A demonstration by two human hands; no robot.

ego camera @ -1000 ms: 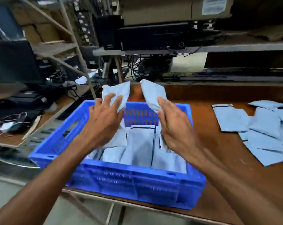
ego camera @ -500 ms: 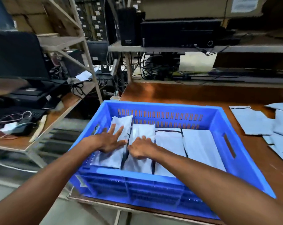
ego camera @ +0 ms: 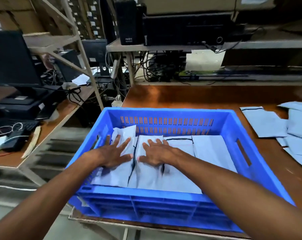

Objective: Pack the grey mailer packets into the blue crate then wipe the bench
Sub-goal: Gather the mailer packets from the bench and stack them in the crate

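Left hand (ego camera: 114, 154) and right hand (ego camera: 155, 153) lie flat, fingers spread wide, pressing packets (ego camera: 179, 177) inside the crate (ego camera: 164, 205).

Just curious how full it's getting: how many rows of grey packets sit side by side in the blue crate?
4 rows in the blue crate: far left under the left hand, next under the right hand, then a third row, and the rightmost row. More may lie beneath.

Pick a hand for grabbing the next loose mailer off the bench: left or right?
Right. The loose mailers lie on the bench to the crate's right, on the right hand's side. The left hand is flat at the crate's left end.
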